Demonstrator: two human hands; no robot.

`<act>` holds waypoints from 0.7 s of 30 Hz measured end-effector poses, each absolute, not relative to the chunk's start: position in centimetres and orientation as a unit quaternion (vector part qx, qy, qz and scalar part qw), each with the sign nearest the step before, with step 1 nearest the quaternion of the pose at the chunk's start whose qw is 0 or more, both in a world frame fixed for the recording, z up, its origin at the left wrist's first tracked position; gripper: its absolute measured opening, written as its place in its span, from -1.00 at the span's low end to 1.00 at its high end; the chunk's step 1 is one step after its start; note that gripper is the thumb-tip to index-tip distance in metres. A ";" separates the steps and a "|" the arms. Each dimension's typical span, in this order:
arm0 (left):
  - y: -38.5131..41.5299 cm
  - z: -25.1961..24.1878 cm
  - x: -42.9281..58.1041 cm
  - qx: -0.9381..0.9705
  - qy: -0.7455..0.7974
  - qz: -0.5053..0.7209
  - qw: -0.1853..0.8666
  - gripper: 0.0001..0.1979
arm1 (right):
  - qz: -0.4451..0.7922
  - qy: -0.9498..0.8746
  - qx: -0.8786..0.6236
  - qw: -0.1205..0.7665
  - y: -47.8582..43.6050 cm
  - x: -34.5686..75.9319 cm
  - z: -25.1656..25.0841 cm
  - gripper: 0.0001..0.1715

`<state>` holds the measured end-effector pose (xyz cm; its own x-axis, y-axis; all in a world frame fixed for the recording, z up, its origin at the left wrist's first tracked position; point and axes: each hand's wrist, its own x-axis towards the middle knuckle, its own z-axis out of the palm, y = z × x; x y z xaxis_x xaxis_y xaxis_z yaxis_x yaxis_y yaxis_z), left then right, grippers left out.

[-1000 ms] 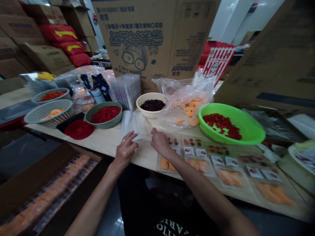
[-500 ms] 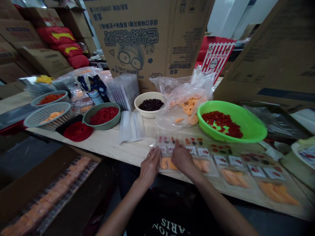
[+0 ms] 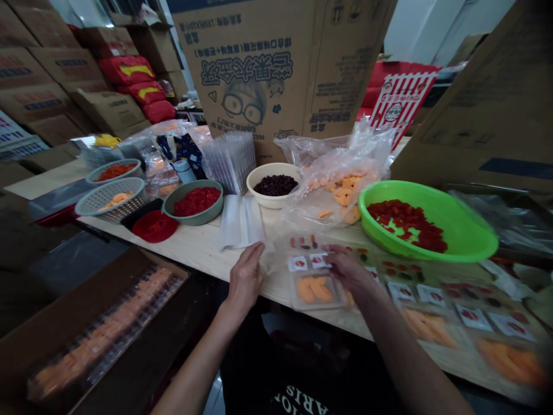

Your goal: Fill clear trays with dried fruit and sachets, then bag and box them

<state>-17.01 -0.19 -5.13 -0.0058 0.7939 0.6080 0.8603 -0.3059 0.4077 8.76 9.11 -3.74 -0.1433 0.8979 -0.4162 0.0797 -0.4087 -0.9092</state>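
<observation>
A clear plastic tray (image 3: 314, 306) lies near the table's front edge, with orange pieces in its large lower compartment, two white printed packets above them and small red and dark pieces along the top. My right hand (image 3: 349, 270) has curled fingers at the tray's right edge, over one packet. Left of the tray, my left hand (image 3: 247, 278) is raised, holding nothing visible, its fingers stretched out side by side. Just beyond its fingertips lies a stack of clear plastic sheets or lids (image 3: 240, 222). More filled trays (image 3: 425, 323) line the table to the right.
Behind the trays stand a green basin (image 3: 470, 236) of red pieces, a bag (image 3: 298, 199) of orange pieces, a cream bowl (image 3: 273, 202) of dark pieces and a grey-green bowl (image 3: 194, 216) of red pieces. A large carton (image 3: 285, 75) rises behind. An open box (image 3: 173, 262) sits lower left.
My left hand has left the tray's left edge and moved left, toward the plastic stack. My right hand has shifted from pressing the tray's top to its right edge. The view has turned slightly left.
</observation>
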 end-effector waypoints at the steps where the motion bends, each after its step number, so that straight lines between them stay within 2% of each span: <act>1: 0.0 -4.4 -17.4 -0.702 -0.596 -0.386 0.061 -0.36 | 0.634 -0.414 -0.560 0.337 8.8 10.3 -2.9 -0.62; 4: 0.3 -3.3 -17.1 -0.716 -0.607 -0.332 0.094 -0.33 | 0.689 -0.384 -0.520 0.328 6.8 14.1 0.1 -0.49; 7: 0.5 -3.7 -15.2 -0.761 -0.575 -0.289 0.077 -0.36 | 0.775 -0.386 -0.431 0.254 3.5 14.7 2.3 -0.39; 10: 0.6 -3.9 -13.3 -0.809 -0.512 -0.288 0.038 -0.39 | 0.849 -0.377 -0.332 0.163 0.7 13.0 2.4 -0.45; 12: 0.6 -3.2 -13.0 -0.830 -0.464 -0.309 0.012 -0.41 | 0.861 -0.366 -0.323 0.141 0.2 12.1 1.7 -0.51; 14: 0.5 -2.0 -13.5 -0.844 -0.422 -0.329 -0.024 -0.41 | 0.846 -0.351 -0.367 0.164 0.5 12.1 0.8 -0.56; 17: 0.1 -0.4 -14.8 -0.861 -0.377 -0.336 -0.058 -0.40 | 0.799 -0.316 -0.461 0.222 1.6 13.0 0.1 -0.52; 21: -0.5 -0.3 -15.5 -0.890 -0.348 -0.292 -0.015 -0.30 | 0.764 -0.322 -0.502 0.248 2.4 13.0 0.0 -0.46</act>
